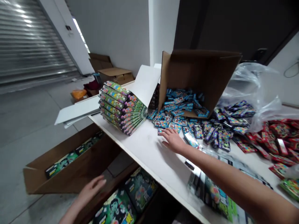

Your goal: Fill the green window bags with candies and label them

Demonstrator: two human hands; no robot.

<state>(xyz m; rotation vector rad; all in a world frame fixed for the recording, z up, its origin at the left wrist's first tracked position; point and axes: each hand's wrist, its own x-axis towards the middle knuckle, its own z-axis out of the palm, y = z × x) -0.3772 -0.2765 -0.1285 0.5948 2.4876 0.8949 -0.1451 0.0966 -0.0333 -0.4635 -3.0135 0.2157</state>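
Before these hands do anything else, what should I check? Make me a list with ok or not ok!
1. Left hand free: ok, nothing shows in it.
2. Right hand close to the blue packets: ok, it is at the near edge of the pile.
3. Right hand has a packet in its grip: cannot tell, the hand hides what is under it.
4. Cardboard box mouth open: ok, it lies on its side with blue packets inside and in front.
5. Blue kept apart from purple packets: not ok, the piles meet.
6. Fanned stack well away from the table edge: not ok, it is near it.
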